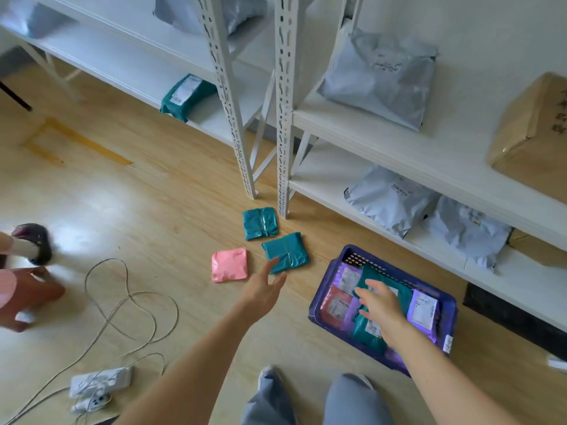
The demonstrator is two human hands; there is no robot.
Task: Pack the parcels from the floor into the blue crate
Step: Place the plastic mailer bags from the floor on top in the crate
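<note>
Progress: blue crate (339, 325) at 4 o'clock part-filled | left: two teal parcels (287, 252), pink parcel (229, 265) on floor, 12 o'clock | my left hand (262, 291) grip wide, empty, reaching | right hand (382, 305) spread over crate, holding nothing

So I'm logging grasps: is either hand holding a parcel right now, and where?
Neither. The left hand reaches open toward the teal parcel; the right hand rests open over the blue crate.
</note>
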